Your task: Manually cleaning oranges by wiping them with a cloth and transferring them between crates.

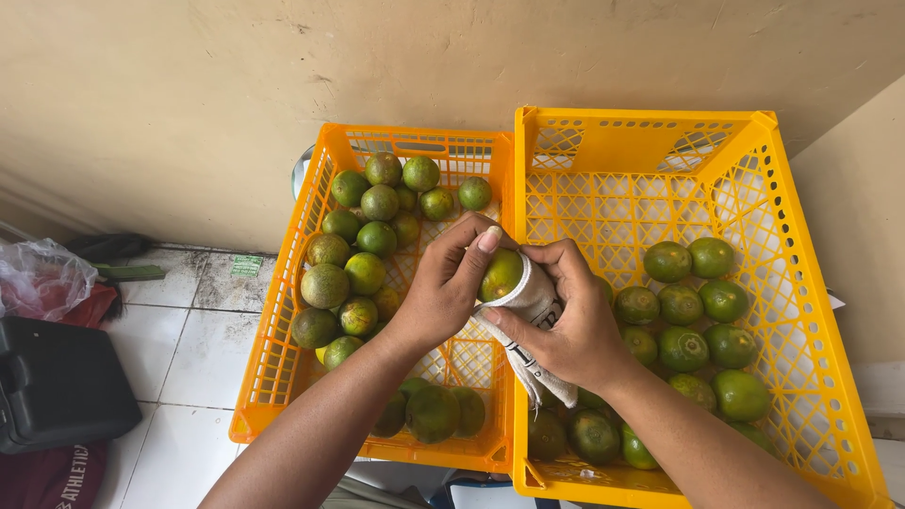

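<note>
Left hand (443,287) fingers pinch a firm, round green orange (501,274) w/ right hand (566,325) fingers pressing soft cloth (533,311) around it.

small green rectangular label (247,266) flat on floor tile, left of orange crate (273,358), near wall

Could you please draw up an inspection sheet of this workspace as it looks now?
Surface: white tiled floor, stained near the wall.
Job's things: round green citrus fruit in a pale grey cloth, above two yellow lattice plastic crates, both part-filled with green fruit.
Clutter: black hard case, crumpled clear plastic bag, small green label.
Grippers: left hand fingers on the fruit; right hand grips cloth and fruit.
Cables: nothing seen.
Surroundings: beige wall, scuffed.
</note>
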